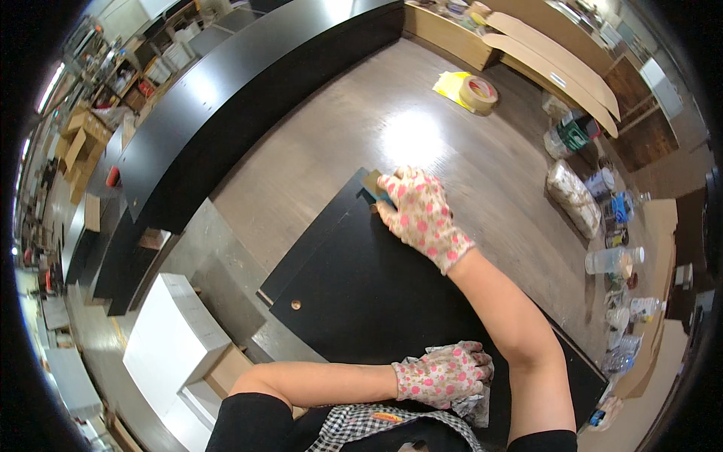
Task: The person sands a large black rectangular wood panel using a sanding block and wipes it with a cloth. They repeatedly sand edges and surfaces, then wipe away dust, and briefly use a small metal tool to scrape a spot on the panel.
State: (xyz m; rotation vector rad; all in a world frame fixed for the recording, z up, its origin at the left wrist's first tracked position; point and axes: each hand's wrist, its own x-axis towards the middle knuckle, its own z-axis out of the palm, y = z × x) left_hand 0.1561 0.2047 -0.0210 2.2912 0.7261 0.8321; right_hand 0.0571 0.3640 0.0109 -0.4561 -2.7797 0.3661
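A black panel (361, 279) lies flat before me, with a small round copper-coloured spot near its left edge. My right hand (418, 207), in a pink-dotted glove, is at the panel's far corner. It pinches a small flat tan-and-blue piece (373, 183) against that corner; its exact kind is hard to make out. My left hand (444, 374), in a matching glove, rests on the near part of the panel. Its fingers are closed on a crumpled grey cloth (476, 407), partly hidden under the hand.
The panel lies on a brown tabletop (324, 128). A tape roll (478, 93) sits on yellow paper at the far side. Bottles (608, 261), jars and a wrapped bundle (572, 197) line the right edge. A long black board (226, 98) stands left; a white drawer box (169, 339) is nearer.
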